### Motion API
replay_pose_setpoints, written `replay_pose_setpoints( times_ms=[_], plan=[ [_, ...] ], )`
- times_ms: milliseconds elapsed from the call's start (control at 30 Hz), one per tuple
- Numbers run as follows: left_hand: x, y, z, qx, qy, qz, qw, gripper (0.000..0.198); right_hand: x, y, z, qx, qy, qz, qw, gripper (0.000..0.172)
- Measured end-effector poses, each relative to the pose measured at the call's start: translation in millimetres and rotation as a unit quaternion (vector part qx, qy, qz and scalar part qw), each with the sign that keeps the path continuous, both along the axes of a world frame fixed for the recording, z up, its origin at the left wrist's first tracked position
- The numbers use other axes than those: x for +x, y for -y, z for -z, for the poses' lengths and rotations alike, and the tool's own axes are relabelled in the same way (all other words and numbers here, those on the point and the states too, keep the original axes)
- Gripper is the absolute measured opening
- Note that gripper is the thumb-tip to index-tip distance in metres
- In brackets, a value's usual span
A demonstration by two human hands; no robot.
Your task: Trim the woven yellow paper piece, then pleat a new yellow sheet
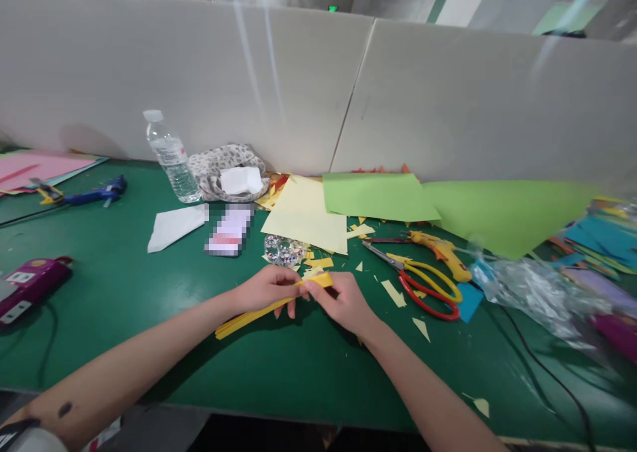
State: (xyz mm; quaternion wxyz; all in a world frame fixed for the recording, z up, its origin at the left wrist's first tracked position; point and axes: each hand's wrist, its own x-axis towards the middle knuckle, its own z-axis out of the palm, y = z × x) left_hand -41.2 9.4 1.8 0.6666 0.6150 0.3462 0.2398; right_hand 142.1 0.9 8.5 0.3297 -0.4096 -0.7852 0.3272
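A long, narrow bundle of folded yellow paper is held between both hands over the green table. My left hand is closed on its middle, and the loose end runs down to the left under my wrist. At the other end, my right hand pinches the paper, with a short folded tip showing above the thumb. Just beyond the hands lie yellow paper scraps and a clear bag of small coloured bits. Red-and-yellow-handled scissors rest right of my right hand, their blades partly open.
Pale yellow and green sheets lie at the back against a grey partition. A yellow glue gun and crumpled clear plastic are at right. Farther left stand a water bottle and a blue glue gun.
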Motion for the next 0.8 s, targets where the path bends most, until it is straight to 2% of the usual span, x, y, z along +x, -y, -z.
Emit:
replay_pose_setpoints(
  times_ms=[100, 200, 300, 367, 567, 800],
  plan=[
    [1, 2, 1.1, 0.008, -0.012, -0.010, 1.000, 0.028, -1, 3, -1.8, 0.086, 0.066, -0.015, 0.994, 0.036],
    [1, 1, 1.1, 0.004, -0.007, -0.010, 1.000, 0.028, 1, 1, -1.4, 0.092, 0.093, 0.007, 0.991, 0.035],
    [-2, -1, 0.1, -0.001, 0.005, 0.003, 1.000, 0.026, 3, -3, -0.4, 0.064, 0.101, 0.054, 0.991, 0.035],
    [-4, -2, -1.2, -0.001, 0.011, 0.017, 1.000, 0.026, 4, -7, -0.4, 0.039, 0.090, 0.057, 0.994, 0.036],
    [-8, -1, -6.0, 0.001, 0.024, 0.040, 0.999, 0.025, 2, -7, -3.3, -0.076, -0.029, -0.020, 0.996, 0.033],
    [-8, 1, -4.6, 0.003, 0.008, 0.069, 0.998, 0.023, 4, 1, -13.6, -0.152, -0.069, -0.071, 0.983, 0.030]
  ],
)
